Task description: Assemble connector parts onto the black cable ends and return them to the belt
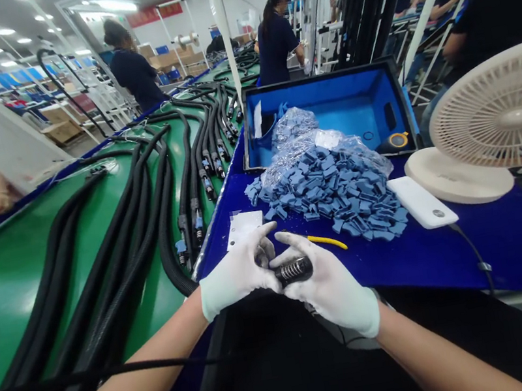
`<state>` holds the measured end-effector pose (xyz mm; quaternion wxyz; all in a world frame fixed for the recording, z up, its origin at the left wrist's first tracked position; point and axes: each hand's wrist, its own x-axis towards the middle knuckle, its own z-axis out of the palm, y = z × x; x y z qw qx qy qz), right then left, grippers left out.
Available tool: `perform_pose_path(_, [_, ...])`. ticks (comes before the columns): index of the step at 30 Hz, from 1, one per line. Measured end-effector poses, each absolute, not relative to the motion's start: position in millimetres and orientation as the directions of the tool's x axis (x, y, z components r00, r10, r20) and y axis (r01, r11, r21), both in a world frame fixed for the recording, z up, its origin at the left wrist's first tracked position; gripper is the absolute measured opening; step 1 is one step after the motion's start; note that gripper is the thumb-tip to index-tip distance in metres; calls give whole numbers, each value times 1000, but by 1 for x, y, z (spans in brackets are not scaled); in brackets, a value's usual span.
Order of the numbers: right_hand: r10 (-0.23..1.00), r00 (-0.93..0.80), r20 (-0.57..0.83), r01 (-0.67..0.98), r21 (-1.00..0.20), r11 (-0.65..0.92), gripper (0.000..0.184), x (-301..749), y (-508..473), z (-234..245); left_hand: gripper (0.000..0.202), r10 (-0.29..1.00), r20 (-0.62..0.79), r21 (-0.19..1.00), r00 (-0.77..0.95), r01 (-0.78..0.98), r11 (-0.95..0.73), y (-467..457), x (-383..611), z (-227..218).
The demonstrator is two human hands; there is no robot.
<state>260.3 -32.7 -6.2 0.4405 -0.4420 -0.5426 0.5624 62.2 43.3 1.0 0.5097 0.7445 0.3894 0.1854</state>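
Observation:
Both my hands wear white gloves and meet at the near edge of a blue-covered table (495, 237). My left hand (236, 272) is closed round the end of a black corrugated hose piece (293, 271). My right hand (327, 284) grips the same piece from the other side, its fingers wrapped over it. Just behind my hands lie a white card (244, 224) and a thin yellow tool (326, 241). Farther back sits a heap of small blue plastic clips (335, 194), partly spilling out of a clear bag (326, 142).
A green conveyor (3, 289) on the left carries many long black hoses (143, 201) with connectors. An open blue box (355, 104) stands behind the clips. A white fan (501, 118) and a white power bank (421, 202) sit at right. Other workers stand farther back.

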Motion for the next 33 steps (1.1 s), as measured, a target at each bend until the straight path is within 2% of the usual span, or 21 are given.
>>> perform_pose_path(2, [979, -202, 10, 8, -1000, 12, 78, 261, -32, -7, 107, 806, -103, 870, 583, 445, -211, 39, 64, 5])
perform_pose_path(3, [982, -188, 30, -1, -1000, 30, 72, 261, -32, -9, 95, 841, -52, 835, 539, 485, -259, 34, 64, 7])
perform_pose_path(5, [991, -115, 71, -56, -996, 64, 55, 259, -35, -11, 52, 900, 71, 754, 430, 568, -331, 16, 61, 10])
perform_pose_path(6, [995, -53, 89, -104, -991, 83, 46, 256, -38, -13, 29, 921, 89, 747, 380, 586, -314, 5, 59, 10])
perform_pose_path(7, [995, 15, 101, -154, -983, 102, 39, 253, -42, -15, 18, 940, 57, 797, 337, 552, -246, -5, 57, 8])
perform_pose_path(9, [992, 55, 117, -208, -970, 126, 34, 247, -49, -17, 23, 963, -73, 942, 260, 336, -20, -20, 51, 2])
perform_pose_path(11, [975, -159, 157, -151, -979, 134, 33, 244, -48, -17, 26, 981, -148, 989, 128, 4, 149, -27, 45, -3])
perform_pose_path(13, [891, -423, 165, 33, -980, 197, 28, 247, -35, -17, 29, 986, -159, 950, -49, -278, 139, -25, 38, -2])
perform_pose_path(14, [873, -468, 135, 194, -948, 251, 24, 249, -22, -17, 30, 981, -156, 927, -112, -360, 106, -22, 36, 2])
perform_pose_path(15, [897, -427, 114, 363, -887, 285, 22, 252, -6, -17, 31, 978, -148, 905, -144, -418, 76, -17, 33, 8])
perform_pose_path(16, [952, -289, 102, 609, -747, 265, 22, 254, 11, -19, 31, 981, -118, 903, -154, -429, 41, -12, 32, 15])
perform_pose_path(17, [982, -165, 89, 819, -542, 186, 21, 255, 29, -21, 30, 987, -62, 921, -149, -390, -1, -6, 31, 23])
perform_pose_path(19, [995, -52, 88, 924, -374, 81, 20, 253, 63, -27, 26, 988, 69, 959, -138, -263, -103, 10, 32, 37])
perform_pose_path(20, [996, -29, 83, 942, -331, 55, 19, 250, 76, -30, 26, 983, 129, 967, -131, -204, -154, 19, 33, 42])
perform_pose_path(24, [996, -4, 93, 961, -276, 29, 16, 236, 101, -40, 30, 949, 303, 947, -87, -86, -310, 63, 41, 50])
perform_pose_path(29, [988, -14, 156, 968, -244, 52, 19, 240, 92, -37, 34, 924, 374, 926, -82, -24, -377, 102, 46, 36])
perform_pose_path(31, [980, -52, 190, 960, -263, 101, 23, 246, 88, -34, 33, 918, 386, 921, -89, -14, -389, 108, 47, 30])
perform_pose_path(33, [966, -114, 233, 923, -335, 190, 26, 251, 87, -32, 33, 917, 386, 921, -101, -4, -389, 110, 47, 26])
